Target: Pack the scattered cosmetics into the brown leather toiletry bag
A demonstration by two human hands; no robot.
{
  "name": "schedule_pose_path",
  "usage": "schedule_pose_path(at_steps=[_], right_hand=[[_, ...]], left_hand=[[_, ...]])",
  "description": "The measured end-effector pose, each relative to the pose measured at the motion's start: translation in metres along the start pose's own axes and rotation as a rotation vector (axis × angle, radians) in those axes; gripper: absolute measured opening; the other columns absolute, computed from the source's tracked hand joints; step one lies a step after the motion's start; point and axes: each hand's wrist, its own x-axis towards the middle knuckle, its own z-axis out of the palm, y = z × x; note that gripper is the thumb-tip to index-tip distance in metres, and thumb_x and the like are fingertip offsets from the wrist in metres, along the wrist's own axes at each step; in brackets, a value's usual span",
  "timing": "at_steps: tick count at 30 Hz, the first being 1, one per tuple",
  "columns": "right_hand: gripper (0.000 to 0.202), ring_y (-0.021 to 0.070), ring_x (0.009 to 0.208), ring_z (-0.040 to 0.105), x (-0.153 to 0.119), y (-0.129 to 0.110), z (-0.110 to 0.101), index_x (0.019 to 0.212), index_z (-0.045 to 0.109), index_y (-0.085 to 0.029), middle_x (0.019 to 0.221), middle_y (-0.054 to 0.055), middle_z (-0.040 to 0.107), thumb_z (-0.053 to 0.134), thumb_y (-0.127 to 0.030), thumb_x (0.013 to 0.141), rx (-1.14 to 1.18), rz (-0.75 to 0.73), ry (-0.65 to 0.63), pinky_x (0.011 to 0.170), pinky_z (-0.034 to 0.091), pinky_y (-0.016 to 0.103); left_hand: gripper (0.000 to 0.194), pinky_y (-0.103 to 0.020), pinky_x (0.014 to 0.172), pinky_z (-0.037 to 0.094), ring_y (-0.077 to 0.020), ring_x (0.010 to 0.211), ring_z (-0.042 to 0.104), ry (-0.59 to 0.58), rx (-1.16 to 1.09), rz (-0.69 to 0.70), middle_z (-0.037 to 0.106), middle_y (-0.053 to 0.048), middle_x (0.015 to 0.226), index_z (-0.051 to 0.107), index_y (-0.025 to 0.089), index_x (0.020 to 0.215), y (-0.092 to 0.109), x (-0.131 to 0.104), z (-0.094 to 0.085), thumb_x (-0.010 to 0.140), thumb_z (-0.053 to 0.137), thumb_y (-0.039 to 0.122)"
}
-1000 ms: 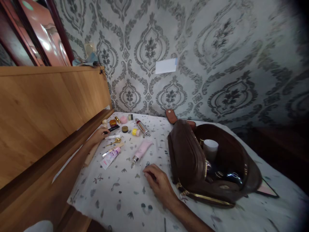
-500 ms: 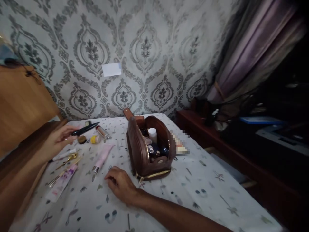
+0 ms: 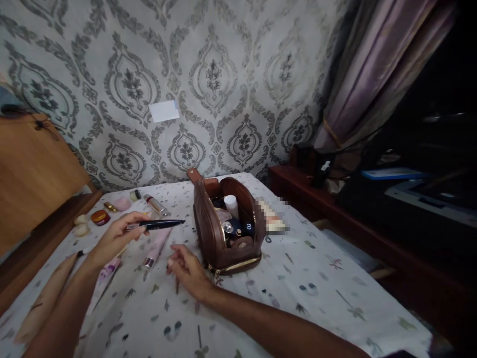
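My left hand (image 3: 128, 226) pinches a slim black pen (image 3: 164, 224), with its tapered tip aimed right toward the bag. The pen is above a pink tube (image 3: 156, 248) with a silver cap. My right hand (image 3: 186, 271) is low over the cloth between that tube and the bag, its fingers loosely bent and apart, with nothing in them. The brown cosmetic bag (image 3: 203, 223) stands unzipped to the right. Inside it are a white-capped bottle (image 3: 231, 205) and several dark items, partly hidden by the walls. A purple-and-white tube (image 3: 104, 278) lies partly behind my left forearm.
Along the far left of the patterned cloth (image 3: 298, 318) are a red jar with a gold lid (image 3: 100, 217), a clear tube with a red end (image 3: 156, 205) and other small cosmetics. A blurred-out packet (image 3: 274, 219) lies behind the bag. A dark red ledge (image 3: 298, 186) runs along the right.
My left hand has carried the pen rightward, away from the small cosmetics and toward the bag. The fingers of my right hand have spread a little. The view has shifted slightly.
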Motion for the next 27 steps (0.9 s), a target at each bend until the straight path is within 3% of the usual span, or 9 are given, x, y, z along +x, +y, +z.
schedule_pose_path(at_steps=[3,7,14,22,27], right_hand=[[0.052,0.0156,0.076,0.066,0.003,-0.002,-0.001,0.122,0.049,-0.021,0.094,0.003,0.059,0.060,-0.056,0.085,0.142,0.045,0.036,0.049,0.043,0.021],[0.061,0.0144,0.068,0.065,0.007,-0.006,-0.002,0.113,0.057,-0.018,0.087,0.004,0.064,0.057,-0.070,0.082,0.265,0.088,0.048,0.049,0.041,0.021],[0.078,0.0135,0.053,0.061,0.014,-0.006,-0.003,0.084,0.068,-0.011,0.070,0.007,0.067,0.053,-0.086,0.070,0.437,0.237,0.094,0.047,0.037,0.023],[0.066,0.0109,0.048,0.057,0.012,-0.015,-0.004,0.074,0.070,-0.011,0.065,0.007,0.069,0.065,-0.076,0.070,0.480,0.273,0.073,0.049,0.035,0.023],[0.053,0.0097,0.050,0.056,0.010,-0.012,-0.003,0.074,0.061,-0.015,0.068,0.003,0.069,0.075,-0.066,0.068,0.476,0.223,0.060,0.050,0.036,0.022]], left_hand=[[0.032,-0.023,0.058,0.045,-0.0146,0.060,0.057,0.045,-0.155,-0.043,0.065,-0.001,0.072,0.068,0.019,0.095,-0.019,-0.008,0.012,0.075,0.074,0.043],[0.036,-0.022,0.056,0.043,-0.0125,0.058,0.055,0.117,-0.387,-0.099,0.062,0.001,0.072,0.067,0.017,0.085,-0.041,-0.015,0.024,0.065,0.080,0.044],[0.038,-0.020,0.052,0.037,-0.0095,0.053,0.049,0.091,-0.539,-0.110,0.057,0.003,0.063,0.069,0.015,0.084,-0.050,-0.024,0.022,0.064,0.084,0.044],[0.038,-0.021,0.054,0.043,-0.0096,0.055,0.053,0.069,-0.639,-0.095,0.061,0.001,0.070,0.072,0.016,0.084,-0.050,-0.028,0.022,0.060,0.089,0.039],[0.038,-0.019,0.052,0.044,-0.0088,0.056,0.054,0.104,-0.653,-0.152,0.063,0.000,0.075,0.073,0.017,0.090,-0.047,-0.028,0.024,0.061,0.089,0.037]])
